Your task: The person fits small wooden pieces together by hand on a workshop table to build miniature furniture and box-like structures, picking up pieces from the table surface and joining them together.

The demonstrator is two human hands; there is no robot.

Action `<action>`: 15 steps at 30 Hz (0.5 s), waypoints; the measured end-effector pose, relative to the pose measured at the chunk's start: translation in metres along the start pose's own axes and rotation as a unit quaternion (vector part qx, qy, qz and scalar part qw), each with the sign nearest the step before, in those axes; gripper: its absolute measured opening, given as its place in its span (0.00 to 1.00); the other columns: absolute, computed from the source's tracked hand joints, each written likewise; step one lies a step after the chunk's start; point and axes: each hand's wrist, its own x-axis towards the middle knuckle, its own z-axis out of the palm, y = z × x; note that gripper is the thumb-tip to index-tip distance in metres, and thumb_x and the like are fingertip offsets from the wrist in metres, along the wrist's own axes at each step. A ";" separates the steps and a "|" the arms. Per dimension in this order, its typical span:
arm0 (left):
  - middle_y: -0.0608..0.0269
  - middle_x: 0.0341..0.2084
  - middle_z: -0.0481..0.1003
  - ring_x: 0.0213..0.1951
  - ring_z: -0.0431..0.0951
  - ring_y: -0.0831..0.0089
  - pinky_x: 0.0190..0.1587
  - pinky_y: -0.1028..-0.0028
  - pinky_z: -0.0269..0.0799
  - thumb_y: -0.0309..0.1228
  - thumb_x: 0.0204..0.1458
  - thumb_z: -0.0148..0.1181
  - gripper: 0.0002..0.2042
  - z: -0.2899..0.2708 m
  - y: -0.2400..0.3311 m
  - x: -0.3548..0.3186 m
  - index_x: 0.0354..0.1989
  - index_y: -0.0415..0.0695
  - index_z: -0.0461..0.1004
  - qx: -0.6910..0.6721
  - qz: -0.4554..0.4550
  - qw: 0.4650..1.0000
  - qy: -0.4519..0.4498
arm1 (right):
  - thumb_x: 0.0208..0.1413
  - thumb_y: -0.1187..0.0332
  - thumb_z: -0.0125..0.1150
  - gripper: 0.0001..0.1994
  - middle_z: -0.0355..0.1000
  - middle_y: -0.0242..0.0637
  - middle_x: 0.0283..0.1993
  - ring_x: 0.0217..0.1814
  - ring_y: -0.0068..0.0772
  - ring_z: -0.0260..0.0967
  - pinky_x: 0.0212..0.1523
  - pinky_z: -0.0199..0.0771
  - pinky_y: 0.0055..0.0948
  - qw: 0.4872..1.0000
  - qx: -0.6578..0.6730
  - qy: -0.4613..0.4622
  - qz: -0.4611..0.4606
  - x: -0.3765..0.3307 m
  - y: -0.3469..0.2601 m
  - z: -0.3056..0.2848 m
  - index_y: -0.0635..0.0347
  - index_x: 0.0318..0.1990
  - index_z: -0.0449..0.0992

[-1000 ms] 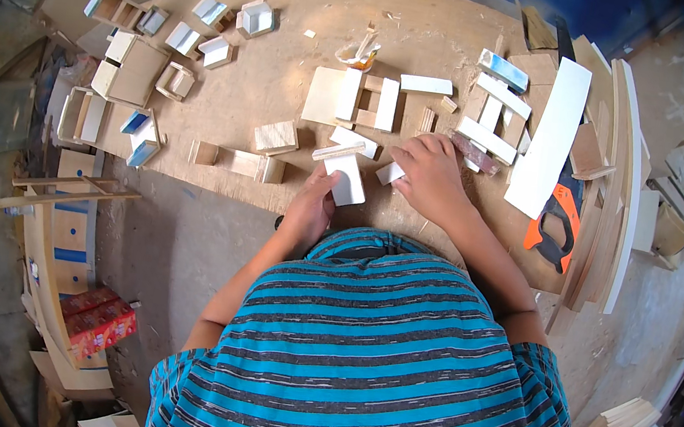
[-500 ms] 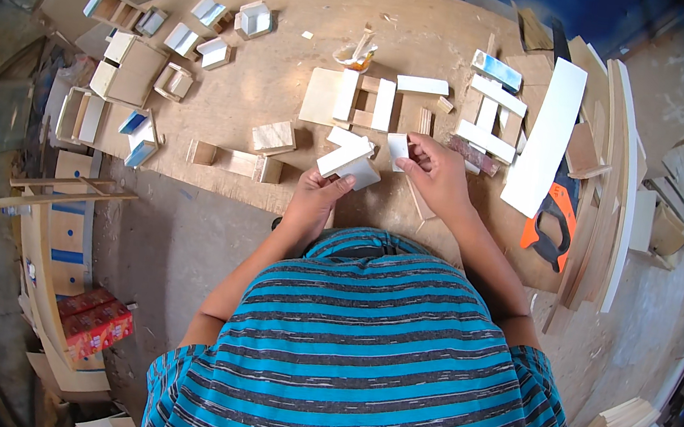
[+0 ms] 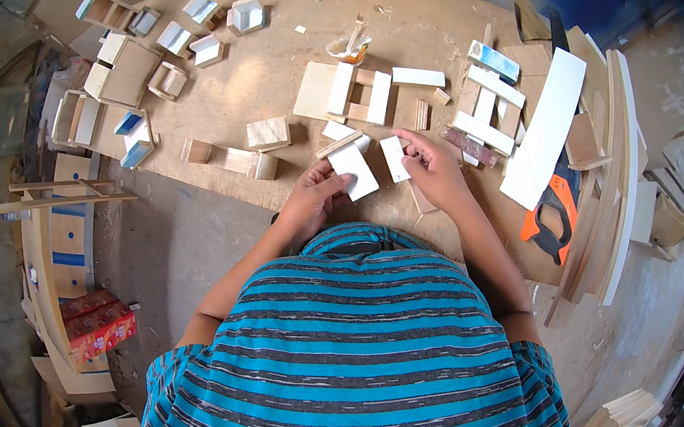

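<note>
My left hand [image 3: 315, 193] grips a small assembly of white-faced wood pieces [image 3: 354, 171], thumb on its flat white face and a narrow strip along its far edge. A short gap to the right, my right hand [image 3: 430, 170] pinches a small white rectangular wood piece [image 3: 393, 158]. Another white block [image 3: 346, 135] lies just behind the left hand's assembly, partly covered by it. Beneath the right hand a thin wooden strip [image 3: 422, 199] rests on the table, partly hidden.
Small wooden furniture models [image 3: 129, 68] fill the table's left. A glue container with a brush [image 3: 349, 47] stands behind white-and-wood frames [image 3: 360, 94]. At right lie a long white board [image 3: 547, 128], an orange-handled saw [image 3: 553, 218] and stacked planks [image 3: 611, 178].
My left hand has turned its assembly so the broad white face shows upward. The piece in my right hand is tilted differently, showing more of its face.
</note>
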 end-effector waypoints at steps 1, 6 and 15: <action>0.65 0.41 0.76 0.42 0.77 0.75 0.44 0.73 0.73 0.27 0.55 0.58 0.14 0.000 0.001 -0.001 0.50 0.43 0.69 0.000 -0.007 1.000 -0.004 | 0.54 0.76 0.55 0.22 0.66 0.28 0.33 0.32 0.16 0.64 0.32 0.69 0.20 1.000 -0.013 -0.001 -0.001 0.000 -0.002 0.001 0.59 0.59 0.68; 0.66 0.40 0.77 0.41 0.77 0.75 0.44 0.72 0.73 0.27 0.54 0.59 0.15 -0.005 -0.003 0.002 0.50 0.44 0.69 0.007 -0.022 1.000 0.002 | 0.50 0.75 0.59 0.20 0.69 0.33 0.31 0.27 0.22 0.67 0.32 0.69 0.22 0.995 -0.096 -0.005 -0.008 -0.006 -0.015 0.008 0.60 0.53 0.71; 0.67 0.39 0.76 0.39 0.77 0.78 0.42 0.77 0.75 0.23 0.53 0.60 0.12 0.001 0.003 -0.003 0.46 0.44 0.71 -0.017 0.000 1.000 0.011 | 0.48 0.69 0.65 0.10 0.72 0.40 0.27 0.25 0.29 0.70 0.27 0.69 0.27 0.983 -0.174 0.052 -0.035 -0.006 -0.033 0.018 0.64 0.36 0.77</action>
